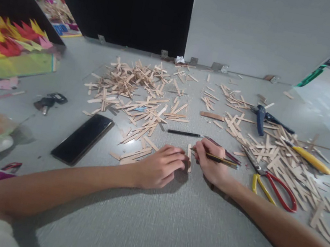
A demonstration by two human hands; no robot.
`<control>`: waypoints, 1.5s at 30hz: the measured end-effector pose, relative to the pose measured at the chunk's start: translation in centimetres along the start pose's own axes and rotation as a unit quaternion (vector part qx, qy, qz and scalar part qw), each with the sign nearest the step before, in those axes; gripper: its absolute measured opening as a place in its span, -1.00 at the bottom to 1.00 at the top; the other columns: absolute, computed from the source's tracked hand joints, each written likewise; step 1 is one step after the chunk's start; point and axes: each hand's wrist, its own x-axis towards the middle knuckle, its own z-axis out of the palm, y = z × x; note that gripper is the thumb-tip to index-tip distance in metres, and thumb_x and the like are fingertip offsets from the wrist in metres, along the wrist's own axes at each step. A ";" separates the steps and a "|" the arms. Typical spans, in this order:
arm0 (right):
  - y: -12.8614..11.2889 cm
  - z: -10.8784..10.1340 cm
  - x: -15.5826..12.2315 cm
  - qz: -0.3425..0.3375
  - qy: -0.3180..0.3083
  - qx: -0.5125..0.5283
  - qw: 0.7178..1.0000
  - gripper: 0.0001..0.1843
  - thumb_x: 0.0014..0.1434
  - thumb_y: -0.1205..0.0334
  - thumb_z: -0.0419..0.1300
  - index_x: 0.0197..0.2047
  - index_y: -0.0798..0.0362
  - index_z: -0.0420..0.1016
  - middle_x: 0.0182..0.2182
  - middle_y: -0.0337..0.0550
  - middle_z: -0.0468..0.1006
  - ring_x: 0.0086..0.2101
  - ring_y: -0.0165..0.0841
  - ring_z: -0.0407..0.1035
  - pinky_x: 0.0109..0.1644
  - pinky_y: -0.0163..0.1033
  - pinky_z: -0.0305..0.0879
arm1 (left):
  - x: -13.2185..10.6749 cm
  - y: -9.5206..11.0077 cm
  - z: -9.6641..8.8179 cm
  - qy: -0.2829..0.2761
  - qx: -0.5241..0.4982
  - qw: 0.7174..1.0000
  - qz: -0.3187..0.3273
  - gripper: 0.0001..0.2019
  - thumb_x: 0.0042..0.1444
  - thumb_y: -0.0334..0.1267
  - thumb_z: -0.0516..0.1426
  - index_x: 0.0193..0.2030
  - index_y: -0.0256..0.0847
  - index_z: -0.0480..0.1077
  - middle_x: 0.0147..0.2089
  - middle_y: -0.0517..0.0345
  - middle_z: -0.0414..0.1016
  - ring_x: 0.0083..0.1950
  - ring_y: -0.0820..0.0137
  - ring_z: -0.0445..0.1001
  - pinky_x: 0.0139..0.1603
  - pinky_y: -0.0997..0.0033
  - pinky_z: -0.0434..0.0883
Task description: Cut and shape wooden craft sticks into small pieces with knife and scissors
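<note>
My right hand (213, 164) is closed around a pencil (222, 160), its point at the upper part of a wooden craft stick (189, 162). That stick lies nearly upright in view on the grey table, between my hands. Curled over at its left side, my left hand (162, 167) has its fingertips against the stick's edge; the thumb is hidden. A black pen (184, 133) lies just beyond my hands. A dark red pen (229, 155) rests behind my right hand, partly covered by it.
Loose craft sticks (134, 77) are heaped at the back. To the right, among more sticks (290, 175), lie red-and-yellow-handled pliers (277, 190), a yellow cutter (313, 160) and a blue-handled tool (260, 119). A phone (82, 138) and keys (50, 102) lie left. Upright panels (252, 28) border the back.
</note>
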 end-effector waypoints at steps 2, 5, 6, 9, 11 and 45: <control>0.0 0.0 0.0 0.001 0.004 0.001 1.000 -0.47 0.52 -0.05 0.09 -0.50 -0.08 0.19 -0.60 -0.30 0.32 -0.55 -0.37 0.21 -0.44 -0.23 0.14 | 0.0 -0.2 0.0 -0.019 0.005 1.000 -0.014 -0.70 0.42 -0.47 0.01 0.11 -0.28 0.53 0.37 -0.28 0.56 0.51 -0.04 0.36 0.43 -0.11 0.38; 0.1 0.1 0.1 0.010 0.005 0.011 1.000 -0.47 0.52 -0.06 0.08 -0.50 -0.09 0.19 -0.59 -0.28 0.37 -0.56 -0.37 0.25 -0.44 -0.22 0.17 | 0.0 -0.4 0.1 -0.063 0.004 0.998 -0.025 -0.65 0.42 -0.46 0.04 0.22 -0.20 0.52 0.49 -0.23 0.45 0.61 -0.07 0.23 0.51 -0.26 0.29; 0.1 0.1 0.1 0.013 0.005 0.017 1.000 -0.47 0.52 -0.08 0.07 -0.49 -0.09 0.20 -0.59 -0.27 0.40 -0.56 -0.36 0.28 -0.44 -0.22 0.19 | -0.1 -0.4 0.2 -0.073 0.003 0.997 -0.030 -0.62 0.43 -0.45 0.04 0.26 -0.17 0.52 0.51 -0.21 0.44 0.62 -0.07 0.22 0.53 -0.29 0.26; 0.1 0.2 0.1 0.015 0.001 0.035 0.999 -0.45 0.54 -0.12 0.03 -0.48 -0.10 0.20 -0.61 -0.26 0.42 -0.58 -0.36 0.30 -0.44 -0.21 0.22 | -0.2 -0.5 0.4 -0.077 0.009 0.995 -0.055 -0.56 0.47 -0.41 0.04 0.39 -0.12 0.47 0.52 -0.20 0.42 0.61 -0.09 0.24 0.55 -0.38 0.22; 0.0 0.2 0.1 0.009 -0.012 0.036 0.999 -0.45 0.55 -0.13 0.01 -0.48 -0.10 0.20 -0.63 -0.28 0.40 -0.60 -0.37 0.26 -0.45 -0.22 0.20 | -0.3 -0.6 0.5 -0.071 0.019 0.995 -0.071 -0.54 0.49 -0.38 0.05 0.46 -0.10 0.43 0.51 -0.21 0.40 0.58 -0.13 0.25 0.55 -0.43 0.21; 0.1 0.0 0.4 -0.004 -0.060 0.015 0.998 -0.51 0.52 -0.08 0.12 -0.44 -0.07 0.23 -0.57 -0.31 0.36 -0.53 -0.38 0.20 -0.43 -0.22 0.09 | -0.1 -0.4 0.5 -0.085 0.012 0.993 -0.084 -0.53 0.55 -0.24 0.01 0.52 -0.18 0.35 0.58 -0.36 0.22 0.62 -0.25 0.16 0.57 -0.50 0.18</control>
